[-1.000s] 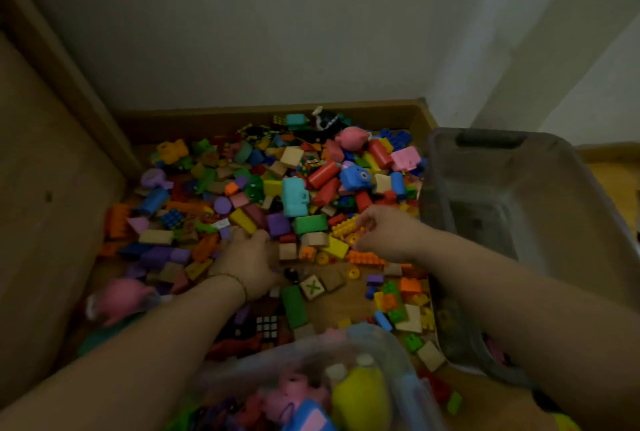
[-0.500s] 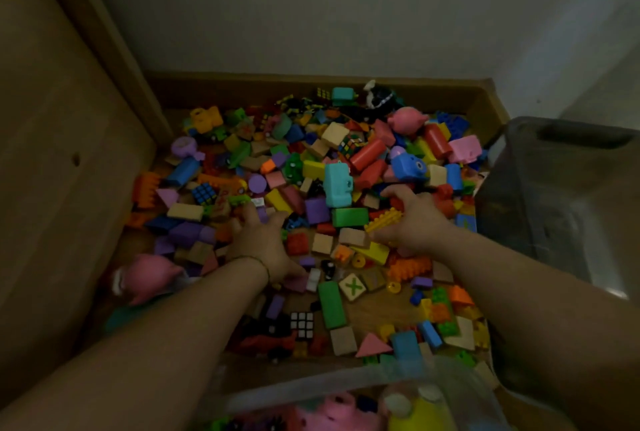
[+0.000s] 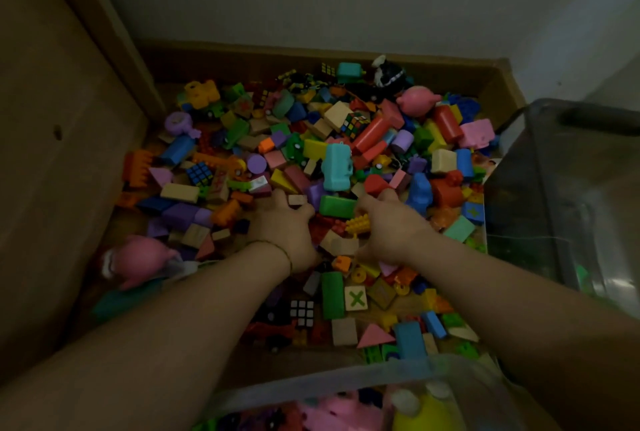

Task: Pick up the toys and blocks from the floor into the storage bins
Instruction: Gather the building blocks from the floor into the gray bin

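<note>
**Scooping a double handful from the heap**

Reaching with both arms into the pile of toys and blocks (image 3: 346, 160), spread over the wooden floor (image 3: 130, 220) in a corner, between a wooden panel (image 3: 52, 153) on the left and a dark storage bin (image 3: 568, 167) on the right.

Left hand (image 3: 284, 228) and right hand (image 3: 393, 224) planted knuckles-up near the middle of the heap, close together but apart. Fingers curled down among the pieces, thumbs turned inward toward each other. Probably cupping to rake a batch together rather than lifting single pieces, the quicker way with so many small parts. Palms hidden, so cannot tell any firm hold on a piece.

In contact, at least: a small wooden block (image 3: 298, 200) at the left fingertips and a yellow studded brick (image 3: 358, 225) against the right thumb. Lying between the two hands, a green block (image 3: 337, 206). Thin bracelet (image 3: 277, 250) on the left wrist.

Waiting at the near edge, a clear storage bin (image 3: 346, 384) already holding pink and yellow toys, likely set close for a short carry. Most of the task judged undone, with nearly everything on the floor.

For reading: only a green X on a wooden cube (image 3: 355, 298) just nearer than the hands. Also a coloured puzzle cube (image 3: 355, 123) farther back, unmarked. No brand names or words legible; marks on a few other blocks too blurred to read.
</note>
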